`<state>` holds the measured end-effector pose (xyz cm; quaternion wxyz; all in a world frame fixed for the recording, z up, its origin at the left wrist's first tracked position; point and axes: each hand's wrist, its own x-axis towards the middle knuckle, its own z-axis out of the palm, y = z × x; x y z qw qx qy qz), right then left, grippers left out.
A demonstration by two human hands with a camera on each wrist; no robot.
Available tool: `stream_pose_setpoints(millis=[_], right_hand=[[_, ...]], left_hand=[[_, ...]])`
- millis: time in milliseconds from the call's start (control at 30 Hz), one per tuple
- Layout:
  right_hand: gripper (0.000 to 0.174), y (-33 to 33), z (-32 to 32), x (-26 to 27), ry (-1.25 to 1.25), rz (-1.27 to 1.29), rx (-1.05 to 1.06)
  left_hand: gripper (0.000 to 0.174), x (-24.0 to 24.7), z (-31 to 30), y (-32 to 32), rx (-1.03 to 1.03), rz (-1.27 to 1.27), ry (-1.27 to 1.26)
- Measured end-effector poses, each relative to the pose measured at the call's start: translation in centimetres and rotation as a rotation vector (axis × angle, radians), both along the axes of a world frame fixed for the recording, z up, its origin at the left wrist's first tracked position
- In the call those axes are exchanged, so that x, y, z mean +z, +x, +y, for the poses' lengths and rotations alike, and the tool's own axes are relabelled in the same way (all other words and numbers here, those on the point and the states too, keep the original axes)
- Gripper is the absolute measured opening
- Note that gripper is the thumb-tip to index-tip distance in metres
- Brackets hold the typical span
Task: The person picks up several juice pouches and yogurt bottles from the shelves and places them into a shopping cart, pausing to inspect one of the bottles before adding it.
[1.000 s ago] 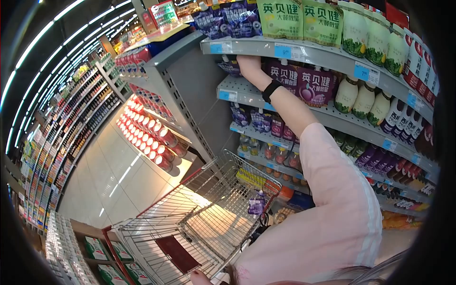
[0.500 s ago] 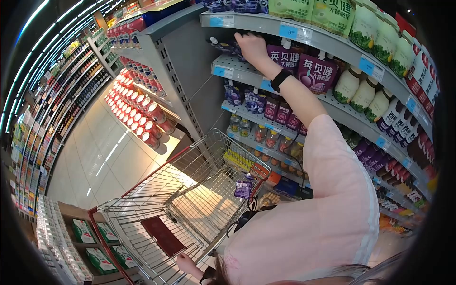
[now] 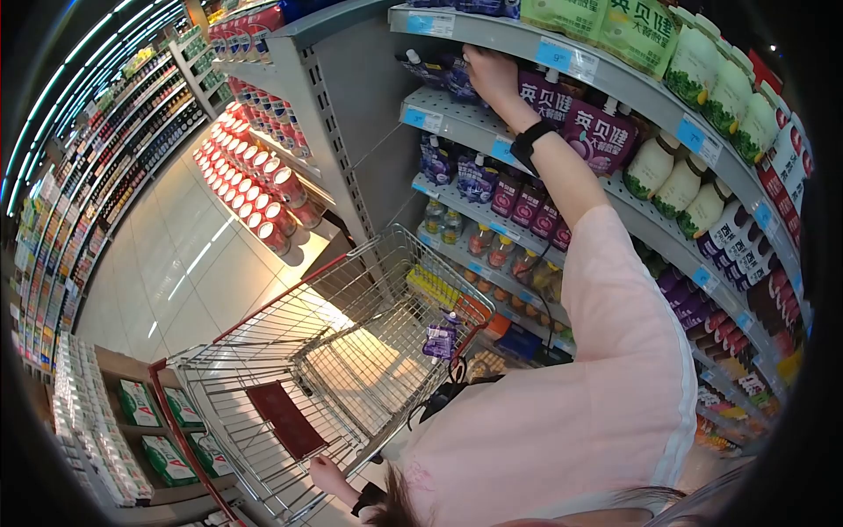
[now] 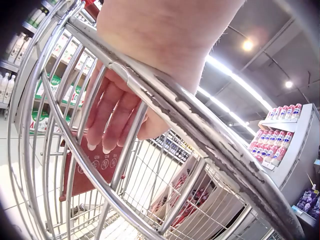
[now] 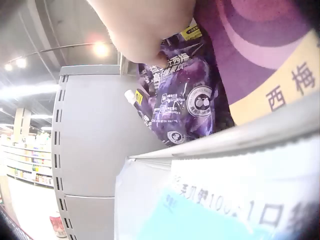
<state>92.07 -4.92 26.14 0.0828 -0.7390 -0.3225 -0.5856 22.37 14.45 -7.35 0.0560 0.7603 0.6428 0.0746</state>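
My right hand (image 3: 493,77) reaches under the top shelf and pinches the upper part of a purple spouted pouch (image 5: 182,102). Part of this grip is hidden behind the hand in both views. Another such pouch, its white cap (image 5: 130,96) showing, leans just left of it. Larger plum-printed pouches (image 3: 600,136) stand to the right on the same shelf. Low in the head view, my left hand (image 3: 329,479) is at the side of the shopping cart (image 3: 334,351). Its wrist lies over the worn metal rail (image 4: 175,107), and the fingers (image 4: 119,117) hang loosely inside, holding nothing.
A purple pouch (image 3: 441,338) lies in the far end of the cart. Cream bottles (image 3: 691,189) fill the shelf further right. Beyond the grey end panel (image 3: 351,132), red-lidded cans (image 3: 263,198) stand stacked. Boxed cartons (image 3: 167,457) flank the cart at lower left.
My right hand has come further into view at the purple pouches, which now stand more upright. The left hand has come more into view by the cart rail. The head view has tilted downward.
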Motion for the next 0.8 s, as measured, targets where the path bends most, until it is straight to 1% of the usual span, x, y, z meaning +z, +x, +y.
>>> stream_pose_setpoints(millis=[133, 233, 333, 433, 500, 567, 600, 700, 733, 800], right_hand=[[0.021, -1.5, 0.1, 0.2, -0.075, 0.014, 0.144], [0.020, -2.9, 0.5, 0.2, -0.105, 0.042, 0.231], [0.018, -5.2, 1.1, 0.5, -0.011, 0.040, 0.386], [0.017, -8.1, 2.1, 0.5, 0.075, 0.127, 0.521], [0.016, -11.4, 2.9, 0.4, 0.051, 0.261, 0.578], [0.018, -13.7, 3.7, -1.9, -0.030, 0.460, 0.517], [0.019, -14.6, 4.1, -3.7, -0.079, 0.591, 0.531], [0.020, -16.3, 5.7, -12.1, -0.206, 0.926, 0.565], [0.018, -17.2, 6.1, -14.9, -0.203, 1.049, 0.587], [0.020, -18.7, 6.7, -20.4, -0.343, 1.203, 0.475]], left_hand=[[0.028, -0.1, 0.1, 0.0, -0.007, 0.013, 0.002], [0.027, 0.0, 0.2, 0.1, 0.017, 0.026, -0.023], [0.027, -0.2, 0.2, -0.1, -0.005, 0.004, -0.029], [0.028, -0.3, 0.3, -0.2, -0.005, -0.022, -0.031], [0.028, -0.4, 0.4, -0.3, -0.008, 0.002, -0.043], [0.028, -0.1, 0.3, -0.2, -0.007, -0.015, -0.042], [0.029, -0.1, 0.4, -0.2, -0.007, -0.026, -0.036], [0.031, -1.1, 0.9, -0.7, 0.008, -0.006, -0.058], [0.032, -1.4, 1.0, -0.8, 0.001, -0.007, -0.063], [0.033, -1.4, 0.8, -1.0, 0.000, 0.022, -0.069]])
